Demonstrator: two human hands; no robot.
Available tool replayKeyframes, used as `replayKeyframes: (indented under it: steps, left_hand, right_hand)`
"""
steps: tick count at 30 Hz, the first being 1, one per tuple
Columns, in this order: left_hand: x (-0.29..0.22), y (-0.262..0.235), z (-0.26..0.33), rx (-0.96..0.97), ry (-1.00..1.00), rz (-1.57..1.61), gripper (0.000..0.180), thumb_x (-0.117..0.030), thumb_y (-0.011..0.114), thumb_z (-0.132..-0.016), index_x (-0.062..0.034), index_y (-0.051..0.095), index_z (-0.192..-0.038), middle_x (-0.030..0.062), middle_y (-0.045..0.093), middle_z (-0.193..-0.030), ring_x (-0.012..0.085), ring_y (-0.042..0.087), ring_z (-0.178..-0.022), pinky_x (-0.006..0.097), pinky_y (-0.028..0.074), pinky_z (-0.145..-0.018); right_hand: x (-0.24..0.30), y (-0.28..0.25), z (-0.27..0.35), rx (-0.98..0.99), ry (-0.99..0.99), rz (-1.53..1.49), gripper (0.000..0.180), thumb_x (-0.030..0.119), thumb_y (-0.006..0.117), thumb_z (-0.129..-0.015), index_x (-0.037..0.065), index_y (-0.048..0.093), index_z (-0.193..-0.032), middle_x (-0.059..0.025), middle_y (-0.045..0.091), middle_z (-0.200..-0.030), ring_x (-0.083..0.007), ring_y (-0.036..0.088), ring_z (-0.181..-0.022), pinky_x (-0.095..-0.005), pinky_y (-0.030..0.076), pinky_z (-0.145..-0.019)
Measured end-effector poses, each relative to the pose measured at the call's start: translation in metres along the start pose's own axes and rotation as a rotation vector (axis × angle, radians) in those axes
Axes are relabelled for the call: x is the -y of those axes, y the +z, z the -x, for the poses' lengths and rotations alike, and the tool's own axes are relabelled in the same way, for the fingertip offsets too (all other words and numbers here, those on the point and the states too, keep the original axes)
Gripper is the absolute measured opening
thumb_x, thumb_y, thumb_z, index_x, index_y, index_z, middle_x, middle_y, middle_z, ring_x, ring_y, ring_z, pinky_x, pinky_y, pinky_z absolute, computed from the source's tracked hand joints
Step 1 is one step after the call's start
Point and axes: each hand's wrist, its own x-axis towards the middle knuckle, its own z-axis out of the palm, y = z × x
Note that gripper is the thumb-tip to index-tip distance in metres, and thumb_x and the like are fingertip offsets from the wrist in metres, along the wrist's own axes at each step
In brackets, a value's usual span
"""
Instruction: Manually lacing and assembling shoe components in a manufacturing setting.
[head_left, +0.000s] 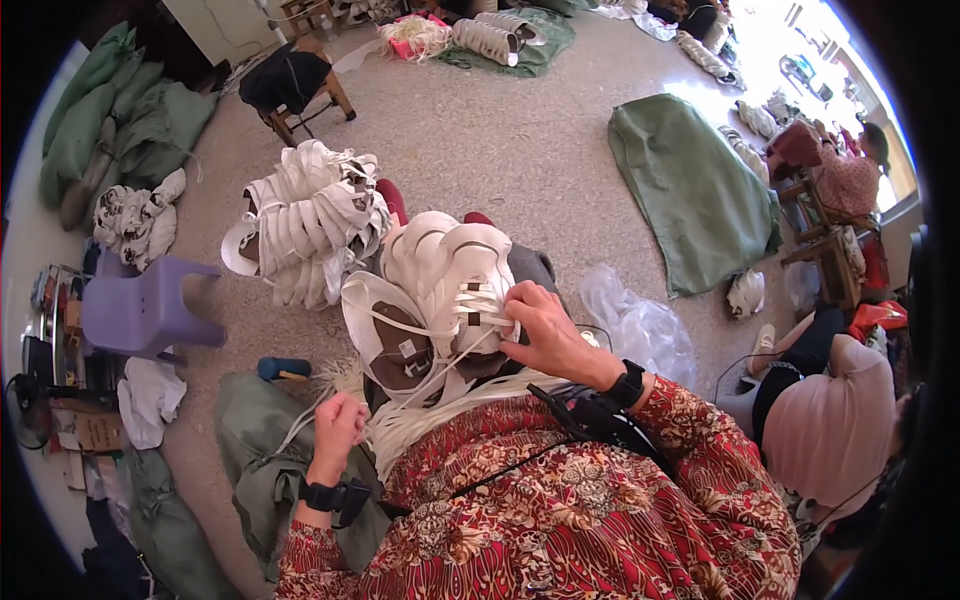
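White chunky sneakers (452, 250) rest on my lap, toes pointing away from me, with a white shoelace (474, 298) crossing the eyelets of the right one. My right hand (550, 335) is at that shoe's right eyelet edge, thumb and fingers closing on the shoelace there. Left of it, a tilted sneaker (388, 330) shows its brown lining and a pale label. Lower left, my left hand (342, 425) is curled into a fist, and a lace strand seems to run through it. A bundle of loose white laces (410, 428) lies across my lap between my hands.
A heap of white sneakers (312, 225) stands ahead on the left. Near it are a purple stool (150, 305) and a blue-headed mallet (283, 369). A green sheet (690, 190) and clear plastic bag (640, 325) lie right. Another person's pink top (830, 420) shows at lower right.
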Motion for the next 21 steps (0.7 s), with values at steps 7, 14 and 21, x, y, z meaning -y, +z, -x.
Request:
replayKeyframes:
  steps: [7, 14, 21]
  left_hand:
    - [-0.024, 0.051, -0.029, 0.006, 0.089, -0.247, 0.017, -0.010, 0.070, -0.081, -0.0036, 0.060, -0.094, 0.0108, 0.057, -0.115, 0.0240, 0.060, -0.096, 0.038, 0.049, -0.086]
    - [0.000, 0.070, -0.065, 0.053, 0.232, -0.409, 0.017, -0.004, 0.065, -0.077, -0.0049, 0.055, -0.091, 0.0104, 0.056, -0.103, 0.0283, 0.057, -0.098, 0.048, 0.038, -0.100]
    - [-0.006, 0.057, -0.061, 0.139, 0.291, -0.311, 0.016, 0.002, 0.062, -0.080, -0.0038, 0.055, -0.094, 0.0095, 0.056, -0.087, 0.0295, 0.060, -0.085, 0.049, 0.045, -0.095]
  right_hand:
    - [-0.012, -0.005, -0.001, 0.090, 0.060, -0.285, 0.025, 0.012, 0.077, -0.076, 0.005, 0.065, -0.096, -0.0130, 0.052, -0.110, -0.0324, 0.054, -0.106, -0.0389, 0.043, -0.093]
    - [-0.017, -0.022, -0.004, -0.020, 0.471, -0.645, 0.019, 0.007, 0.061, -0.091, 0.000, 0.066, -0.108, -0.0066, 0.065, -0.099, -0.0120, 0.061, -0.092, -0.0264, 0.049, -0.082]
    - [0.014, -0.021, -0.030, 0.088, 0.214, -0.405, 0.019, 0.006, 0.064, -0.087, -0.001, 0.064, -0.104, -0.0100, 0.067, -0.095, -0.0200, 0.064, -0.091, -0.0330, 0.051, -0.081]
